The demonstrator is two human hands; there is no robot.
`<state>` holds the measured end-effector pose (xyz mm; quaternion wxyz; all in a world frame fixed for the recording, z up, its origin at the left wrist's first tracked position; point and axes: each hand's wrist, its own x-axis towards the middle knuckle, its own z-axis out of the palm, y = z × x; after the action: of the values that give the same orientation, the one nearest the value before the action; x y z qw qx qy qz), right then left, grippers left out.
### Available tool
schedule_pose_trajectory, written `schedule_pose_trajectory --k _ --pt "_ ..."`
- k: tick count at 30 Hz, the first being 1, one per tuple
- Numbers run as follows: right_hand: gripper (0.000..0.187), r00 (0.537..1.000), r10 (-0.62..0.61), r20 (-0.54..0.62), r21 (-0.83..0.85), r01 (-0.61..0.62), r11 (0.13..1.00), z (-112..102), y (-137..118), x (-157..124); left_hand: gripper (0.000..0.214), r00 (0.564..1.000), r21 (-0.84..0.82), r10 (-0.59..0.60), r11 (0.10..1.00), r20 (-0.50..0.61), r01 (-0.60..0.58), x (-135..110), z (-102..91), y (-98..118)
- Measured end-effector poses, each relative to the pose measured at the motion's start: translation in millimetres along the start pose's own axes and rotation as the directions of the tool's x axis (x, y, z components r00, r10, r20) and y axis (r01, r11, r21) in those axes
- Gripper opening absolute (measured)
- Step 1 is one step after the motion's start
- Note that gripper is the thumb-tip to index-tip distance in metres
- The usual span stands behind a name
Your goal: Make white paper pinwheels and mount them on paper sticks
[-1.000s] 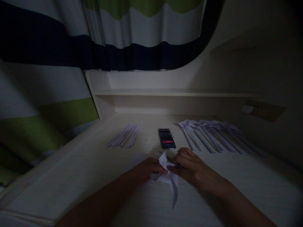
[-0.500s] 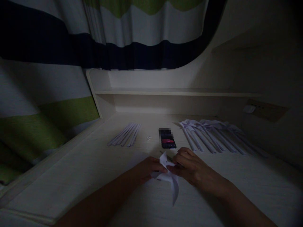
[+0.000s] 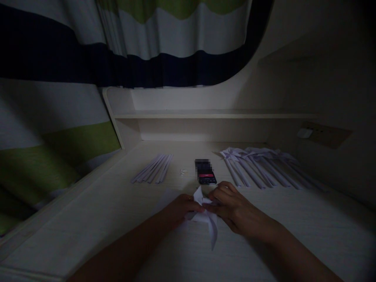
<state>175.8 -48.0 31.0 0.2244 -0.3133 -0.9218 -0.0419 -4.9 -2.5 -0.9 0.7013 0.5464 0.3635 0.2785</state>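
Both of my hands pinch one folded strip of white paper (image 3: 205, 217) just above the pale desk (image 3: 117, 219). My left hand (image 3: 179, 209) grips it from the left with fingers closed. My right hand (image 3: 232, 207) grips it from the right, thumb and fingers pressed together. A pointed tail of the paper hangs down toward me, and a short flap sticks up between the hands.
A phone (image 3: 205, 174) lies just beyond the hands. Several plain folded paper strips (image 3: 154, 168) lie to the far left, several knotted ones (image 3: 258, 166) to the far right. A small white scrap (image 3: 183, 172) sits beside the phone. A shelf (image 3: 205, 114) and striped curtain (image 3: 58, 117) stand behind.
The hands and paper have stayed in nearly the same place; the paper's hanging tail has shifted slightly. The view has drifted a little.
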Motion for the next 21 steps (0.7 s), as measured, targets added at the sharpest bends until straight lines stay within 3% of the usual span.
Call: schedule_pose_trajectory --k 3,5,7,8,9,11,13,14,16,18,21 --pt "0.038 0.997 0.028 -0.074 0.124 -0.019 0.992 0 2 -2 0.010 0.999 -0.049 -0.022 0.999 -0.043 0.020 3 -2.3 -1" --pt "0.037 0.975 0.141 -0.171 0.239 -0.098 0.966 5 6 -3 0.012 0.995 -0.032 0.013 0.999 -0.096 -0.016 4 -2.7 -1" --pt "0.030 0.890 0.347 -0.296 0.386 -0.221 0.896 16 12 -3 0.014 0.987 -0.012 0.055 0.998 -0.148 -0.057 4 -1.6 -2" --pt "0.026 0.810 0.473 -0.347 0.473 -0.284 0.834 22 15 -2 0.014 0.983 -0.013 0.073 0.997 -0.166 -0.076 4 -0.4 -2" --pt "0.027 0.722 0.593 -0.358 0.570 -0.334 0.750 29 17 -1 0.014 0.980 -0.020 0.089 0.995 -0.176 -0.094 4 1.0 -2" --pt "0.039 0.570 0.797 -0.202 0.779 -0.400 0.484 42 19 3 0.015 0.977 -0.042 0.123 0.990 -0.177 -0.132 3 4.0 -3" --pt "0.047 0.496 0.867 0.054 0.913 -0.375 0.158 50 16 8 0.016 0.972 -0.051 0.154 0.985 -0.176 -0.165 2 6.8 -4" --pt "0.048 0.506 0.851 0.140 0.939 -0.340 0.047 53 13 10 0.017 0.969 -0.048 0.168 0.983 -0.180 -0.179 1 8.0 -4" --pt "0.042 0.565 0.794 0.225 0.956 -0.287 -0.066 54 6 14 0.018 0.966 -0.044 0.182 0.980 -0.184 -0.193 0 9.7 -3" --pt "0.032 0.600 0.754 0.266 0.947 -0.310 -0.088 54 2 15 0.019 0.965 -0.038 0.184 0.980 -0.188 -0.195 -1 10.8 -2" --pt "0.029 0.568 0.761 0.314 0.921 -0.376 -0.100 55 1 12 0.019 0.967 -0.024 0.170 0.984 -0.191 -0.177 -1 11.5 -1"
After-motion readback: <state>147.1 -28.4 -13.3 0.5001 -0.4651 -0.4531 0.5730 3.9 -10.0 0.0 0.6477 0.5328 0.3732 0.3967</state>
